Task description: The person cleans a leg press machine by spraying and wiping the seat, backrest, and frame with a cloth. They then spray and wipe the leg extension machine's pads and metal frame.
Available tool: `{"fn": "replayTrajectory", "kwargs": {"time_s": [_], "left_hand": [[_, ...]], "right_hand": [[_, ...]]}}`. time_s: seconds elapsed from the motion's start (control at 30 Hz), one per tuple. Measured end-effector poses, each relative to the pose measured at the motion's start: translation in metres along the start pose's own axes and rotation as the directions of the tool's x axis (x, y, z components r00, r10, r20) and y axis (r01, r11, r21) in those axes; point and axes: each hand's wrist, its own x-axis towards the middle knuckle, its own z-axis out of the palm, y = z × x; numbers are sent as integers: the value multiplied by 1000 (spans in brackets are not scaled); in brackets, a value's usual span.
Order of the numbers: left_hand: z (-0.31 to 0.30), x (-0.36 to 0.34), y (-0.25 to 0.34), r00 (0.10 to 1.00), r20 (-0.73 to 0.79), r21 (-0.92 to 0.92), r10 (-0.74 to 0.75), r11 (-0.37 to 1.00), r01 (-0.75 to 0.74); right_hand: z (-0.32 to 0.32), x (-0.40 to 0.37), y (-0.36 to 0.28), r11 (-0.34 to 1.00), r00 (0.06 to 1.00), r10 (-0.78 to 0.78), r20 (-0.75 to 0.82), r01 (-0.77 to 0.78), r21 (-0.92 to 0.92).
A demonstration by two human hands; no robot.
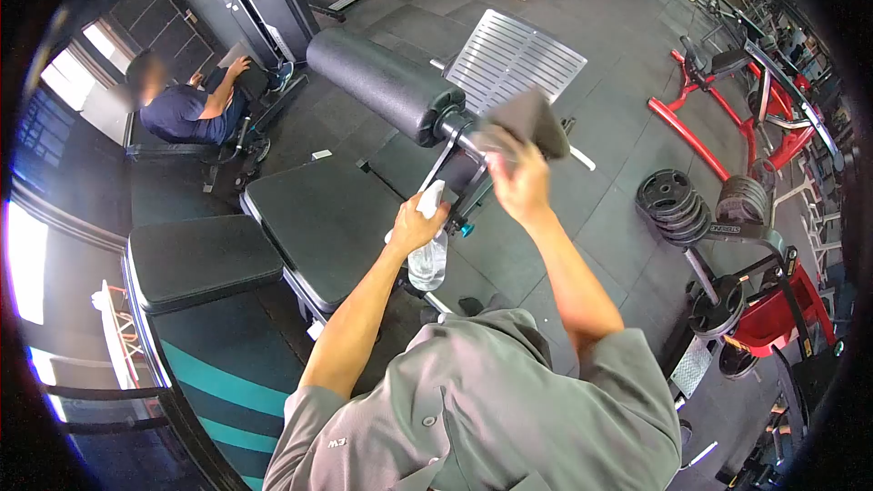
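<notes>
My left hand (416,226) is closed around a clear spray bottle (427,264) with a white spray head, held upright in front of my body. Motion blurs the grey-brown cloth (538,125) that my right hand (522,186) grips. The cloth is up by the bare end of the metal bar (467,135) carrying a black padded roller (382,86). Below and left of the roller lies the black bench pad (327,223), near my left hand. A slotted metal footplate (516,59) stands behind the cloth.
A person (186,109) sits on a machine at the left. A second black pad (202,259) adjoins the bench. On the right are stacked weight plates (675,205) on a rack and a red-framed machine (696,141). Dark rubber tiles (605,118) cover the floor.
</notes>
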Motion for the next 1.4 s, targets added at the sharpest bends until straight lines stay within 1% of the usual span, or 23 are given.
{"fn": "replayTrajectory", "kwargs": {"time_s": [0.07, 0.1, 0.17, 0.27, 0.3, 0.37, 0.43, 0.5, 0.6, 0.7, 0.73, 0.83, 0.87, 0.9, 0.97, 1.07, 1.13, 1.23, 1.27, 1.3, 1.33, 1.37, 1.4], "left_hand": [[0, -5, -9, 998, 55, -28, -43, 999, 44], [-3, -6, -9, 995, 79, -42, -61, 997, 64], [-3, -6, -7, 1000, 20, -26, 0, 1000, 0], [-5, -7, -6, 997, -40, -45, -68, 997, 66], [-7, -9, -6, 999, -33, -92, -23, 996, 20], [-16, -15, 1, 998, -68, -106, 10, 994, -17], [-29, -28, 3, 995, -70, -121, 73, 989, -81], [-45, -49, 8, 994, -70, -137, 79, 987, -88], [-63, -92, 11, 998, -66, -168, -9, 986, -2], [-70, -139, -12, 989, -86, -178, -119, 979, 103], [-72, -154, -20, 986, -81, -187, -145, 974, 128], [-80, -194, -37, 950, -34, -205, -311, 932, 298], [-80, -211, -45, 936, -34, -219, -350, 917, 334], [-85, -219, -43, 925, -36, -229, -378, 904, 361], [-88, -237, -64, 911, -96, -227, -400, 900, 372], [-88, -248, -67, 891, -171, -323, -420, 879, 352], [-88, -250, -70, 891, -163, -332, -424, 874, 355], [-90, -240, -63, 920, -106, -282, -377, 899, 336], [-88, -238, -74, 918, -75, -295, -389, 888, 352], [-86, -234, -73, 924, -88, -309, -373, 891, 331], [-85, -231, -71, 925, -108, -325, -365, 892, 314], [-85, -230, -71, 922, -128, -339, -365, 890, 305], [-86, -231, -75, 927, -113, -306, -358, 900, 310]], "right_hand": [[48, 16, 24, 843, 922, -318, 220, 381, -379], [63, 20, 27, 843, 914, -272, 302, 377, -384], [77, 19, 35, 863, 935, -255, 245, 334, -378], [71, 25, 42, 982, 975, -178, 131, 185, -41], [62, 27, 33, 999, 969, 39, 243, -39, -3], [75, 16, 27, 977, 994, -16, 108, 39, -208], [81, -14, 14, 762, 940, -262, 217, 340, -552], [93, -56, 19, 719, 882, -187, 433, 423, -552], [97, -56, 18, 738, 926, -171, 337, 347, -579], [109, -41, 20, 982, 948, 36, 317, 25, -189], [123, -42, 21, 945, 987, -157, 43, 163, -282], [108, -21, 4, 981, 968, 147, 204, -170, 97], [98, -24, 13, 988, 982, -147, 115, 151, -26], [99, -27, 20, 885, 949, -303, 84, 312, -345], [84, -14, -14, 996, 991, -16, 135, 27, -84], [111, -24, -5, 985, 993, -120, -14, 117, -123], [102, -35, -12, 983, 964, 150, 218, -169, 69], [85, -80, -8, 945, 925, -288, 247, 316, -80], [84, -100, -1, 921, 921, -332, 203, 363, -142], [88, -131, 31, 785, 858, -489, 159, 512, -350], [103, -143, 58, 817, 821, -548, -162, 483, -315], [66, -133, 46, 992, 993, 122, 6, -122, 24], [26, -126, 27, 647, 658, 664, 355, -744, 168]]}}
